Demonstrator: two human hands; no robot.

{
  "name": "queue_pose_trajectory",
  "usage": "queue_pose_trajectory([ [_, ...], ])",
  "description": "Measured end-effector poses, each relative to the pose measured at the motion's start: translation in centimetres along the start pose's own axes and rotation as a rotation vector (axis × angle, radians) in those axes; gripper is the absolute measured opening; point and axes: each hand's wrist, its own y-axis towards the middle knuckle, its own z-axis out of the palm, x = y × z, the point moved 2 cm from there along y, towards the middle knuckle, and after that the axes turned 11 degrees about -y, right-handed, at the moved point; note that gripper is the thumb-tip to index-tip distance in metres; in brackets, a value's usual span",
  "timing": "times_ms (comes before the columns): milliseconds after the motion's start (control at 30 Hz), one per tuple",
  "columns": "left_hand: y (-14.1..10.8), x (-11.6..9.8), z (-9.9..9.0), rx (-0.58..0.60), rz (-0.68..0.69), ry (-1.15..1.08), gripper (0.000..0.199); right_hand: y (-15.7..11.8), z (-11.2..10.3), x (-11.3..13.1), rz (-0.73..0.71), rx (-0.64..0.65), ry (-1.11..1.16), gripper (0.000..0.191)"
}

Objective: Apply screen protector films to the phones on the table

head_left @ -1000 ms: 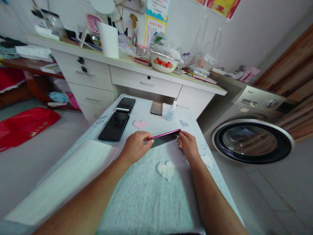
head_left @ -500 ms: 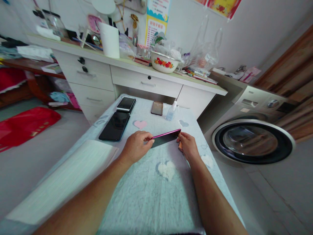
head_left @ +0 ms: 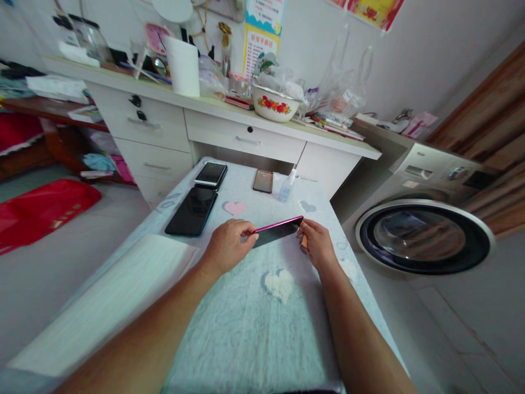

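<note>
And we're holding steady here: across the last 1 second the hands and the phone (head_left: 279,225) have barely budged, with only a slight wobble of the view. The left hand (head_left: 229,244) has its thumb and fingers pinched at the phone's left end; the right hand (head_left: 316,242) grips the opposite end, fingers curled in. So it's 2 hands on 1 phone, slung between them over the middle of the table (head_left: 238,339), pink edge uppermost, the right end pointing a little farther away. Dark surface below that edge; whether the bottom touches the cloth, I can't tell. There's an orange patch (head_left: 304,244) under the right fingers, too small to call.

What does the stillness mean? My read: a careful moment, the phone being steadied or worked along its edge rather than carried anywhere. Both ends look secure.

Around it, nothing else has shifted. Beyond the hands, the brown case (head_left: 263,181) lies flat with the bottle (head_left: 286,187) upright just beside it. Over to the left, the tablet (head_left: 192,211) and the white handset (head_left: 210,173) lie end to end, both apart from the hands.
</note>
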Motion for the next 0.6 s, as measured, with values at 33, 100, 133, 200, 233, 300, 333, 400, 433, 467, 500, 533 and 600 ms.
queue_pose_trajectory([
  [33,0.0,-0.01,0.0,0.002,-0.002,0.003,0.01,-0.04,-0.03,0.16,-0.011,-0.009,0.016,0.039],
  [100,-0.01,-0.03,0.01,0.003,0.001,0.006,0.01,-0.09,-0.08,0.38,-0.033,-0.026,0.039,0.041],
  [133,-0.01,-0.04,0.01,0.001,0.004,0.007,0.01,-0.09,-0.1,0.44,-0.044,-0.033,0.048,0.041],
  [200,-0.02,-0.06,0.0,-0.003,0.012,0.005,0.01,-0.07,-0.12,0.44,-0.065,-0.047,0.063,0.043],
  [233,-0.03,-0.06,0.0,-0.003,0.013,0.003,0.01,-0.05,-0.13,0.41,-0.076,-0.054,0.069,0.044],
  [300,-0.02,-0.08,-0.01,-0.005,0.012,0.002,0.01,-0.01,-0.13,0.35,-0.1,-0.063,0.07,0.046],
  [333,-0.02,-0.09,-0.02,-0.007,0.013,0.002,0.009,0.0,-0.13,0.33,-0.113,-0.068,0.064,0.047],
  [400,-0.01,-0.11,-0.02,-0.01,0.018,0.004,0.009,0.02,-0.12,0.32,-0.137,-0.076,0.046,0.049],
  [433,-0.02,-0.11,-0.03,-0.012,0.022,0.003,0.009,0.04,-0.12,0.31,-0.145,-0.079,0.038,0.049],
  [467,-0.02,-0.11,-0.02,-0.013,0.026,0.002,0.009,0.06,-0.12,0.28,-0.149,-0.078,0.034,0.05],
  [500,-0.03,-0.1,-0.02,-0.013,0.029,-0.001,0.009,0.09,-0.12,0.24,-0.147,-0.077,0.034,0.05],
  [533,-0.03,-0.08,-0.02,-0.015,0.03,-0.002,0.009,0.13,-0.12,0.18,-0.142,-0.075,0.035,0.05],
  [600,-0.04,-0.02,-0.02,-0.016,0.031,-0.003,0.009,0.2,-0.13,0.04,-0.122,-0.065,0.038,0.049],
])
